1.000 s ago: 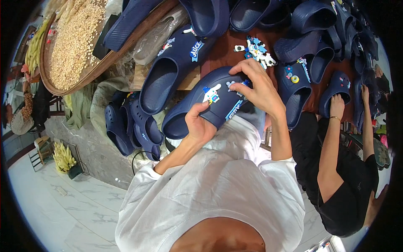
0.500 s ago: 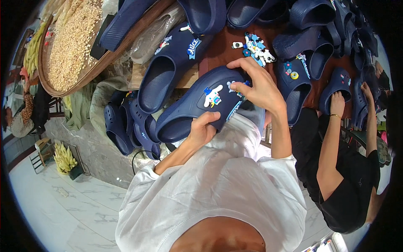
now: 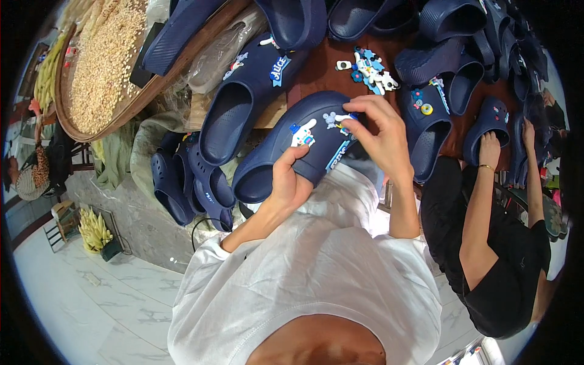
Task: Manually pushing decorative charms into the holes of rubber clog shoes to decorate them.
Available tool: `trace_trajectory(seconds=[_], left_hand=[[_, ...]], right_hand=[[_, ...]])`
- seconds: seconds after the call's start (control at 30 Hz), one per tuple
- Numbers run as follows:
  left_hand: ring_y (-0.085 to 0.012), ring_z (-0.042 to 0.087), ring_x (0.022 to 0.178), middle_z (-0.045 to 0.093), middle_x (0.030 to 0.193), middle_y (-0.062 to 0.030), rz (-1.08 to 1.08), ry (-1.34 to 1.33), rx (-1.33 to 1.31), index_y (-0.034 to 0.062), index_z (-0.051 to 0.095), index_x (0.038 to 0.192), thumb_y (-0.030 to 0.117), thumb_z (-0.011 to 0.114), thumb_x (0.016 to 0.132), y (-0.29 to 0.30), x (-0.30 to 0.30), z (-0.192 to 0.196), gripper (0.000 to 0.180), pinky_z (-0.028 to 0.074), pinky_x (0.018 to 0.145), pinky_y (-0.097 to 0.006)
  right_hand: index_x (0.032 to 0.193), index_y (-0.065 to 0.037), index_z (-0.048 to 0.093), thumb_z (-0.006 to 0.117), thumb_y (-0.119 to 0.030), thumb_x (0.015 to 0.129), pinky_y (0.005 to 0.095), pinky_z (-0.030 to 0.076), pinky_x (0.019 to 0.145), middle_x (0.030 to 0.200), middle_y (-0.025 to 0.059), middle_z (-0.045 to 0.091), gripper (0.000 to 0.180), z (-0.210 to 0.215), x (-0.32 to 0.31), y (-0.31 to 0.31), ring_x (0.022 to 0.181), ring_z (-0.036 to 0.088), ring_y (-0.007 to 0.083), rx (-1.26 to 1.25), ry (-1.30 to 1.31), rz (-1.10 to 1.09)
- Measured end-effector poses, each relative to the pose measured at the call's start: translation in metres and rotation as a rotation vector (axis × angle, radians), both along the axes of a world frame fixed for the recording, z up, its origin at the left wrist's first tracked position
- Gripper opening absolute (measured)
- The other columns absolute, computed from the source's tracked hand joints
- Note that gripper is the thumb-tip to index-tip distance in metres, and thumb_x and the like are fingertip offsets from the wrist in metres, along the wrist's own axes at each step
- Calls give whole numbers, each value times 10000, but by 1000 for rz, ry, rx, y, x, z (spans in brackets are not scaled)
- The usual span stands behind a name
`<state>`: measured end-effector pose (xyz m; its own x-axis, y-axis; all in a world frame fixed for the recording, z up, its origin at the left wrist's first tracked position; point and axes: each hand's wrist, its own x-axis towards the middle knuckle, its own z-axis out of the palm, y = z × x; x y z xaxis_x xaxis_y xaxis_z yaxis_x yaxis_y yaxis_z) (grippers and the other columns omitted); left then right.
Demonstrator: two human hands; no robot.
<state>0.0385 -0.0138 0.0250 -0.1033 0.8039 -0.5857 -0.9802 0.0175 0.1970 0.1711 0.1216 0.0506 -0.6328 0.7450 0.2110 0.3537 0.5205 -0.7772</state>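
My left hand (image 3: 291,182) grips a navy clog (image 3: 292,143) from below, its toe pointing up and to the right. A white figure charm (image 3: 304,132) and a small mouse charm (image 3: 330,120) sit on the clog's top. My right hand (image 3: 380,131) rests on the toe, fingertips pinching a small charm (image 3: 348,118) against it. Loose charms (image 3: 371,70) lie in a cluster on the brown table (image 3: 319,67) just beyond.
Several more navy clogs (image 3: 243,100) cover the table, some stacked at the left edge (image 3: 188,182). A round woven tray of grain (image 3: 103,61) sits at the far left. A person in black (image 3: 499,243) at my right has both hands on clogs.
The clog has tilted and shifted slightly left in my left hand. My right hand has moved from the clog's side to its top, pressing a small charm there.
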Motion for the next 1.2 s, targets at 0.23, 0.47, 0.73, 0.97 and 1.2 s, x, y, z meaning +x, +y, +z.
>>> trace_trajectory(seconds=[0.23,0.47,0.73,0.97,1.2], left_hand=[[-275,542,1172,539,1275,-164,5,13,8,-33,422,1307,75,448,851,3,-1,3,469,413,1032,-414],[-290,538,1178,534,1278,-183,6,34,28,-49,417,1307,72,446,842,5,0,6,481,411,1038,-426],[-284,536,1183,529,1285,-181,8,29,-9,-49,422,1304,78,447,832,6,-2,7,489,407,1043,-424],[-313,545,1167,534,1270,-189,42,-38,-54,-41,420,1296,82,454,809,5,-5,2,504,433,1014,-461],[-295,531,1183,521,1285,-177,-30,40,-20,-45,408,1309,82,445,818,9,4,15,509,412,1039,-429]], right_hand=[[918,-48,650,694,-111,782,361,481,738,995,80,596,156,-2,-7,-15,877,595,269,147,-77,-50],[865,-44,583,666,-59,748,382,467,743,956,69,546,144,9,-7,-4,897,561,273,162,-120,56],[878,-37,537,647,-47,730,382,454,743,963,77,539,184,-1,-10,4,908,546,283,150,-98,140],[1015,-21,590,665,-105,826,320,463,793,999,102,571,220,-23,6,2,915,585,233,-173,160,-86],[1087,-19,567,787,-214,729,334,468,846,1042,122,563,463,-14,-5,-7,959,588,238,-182,104,-161]])
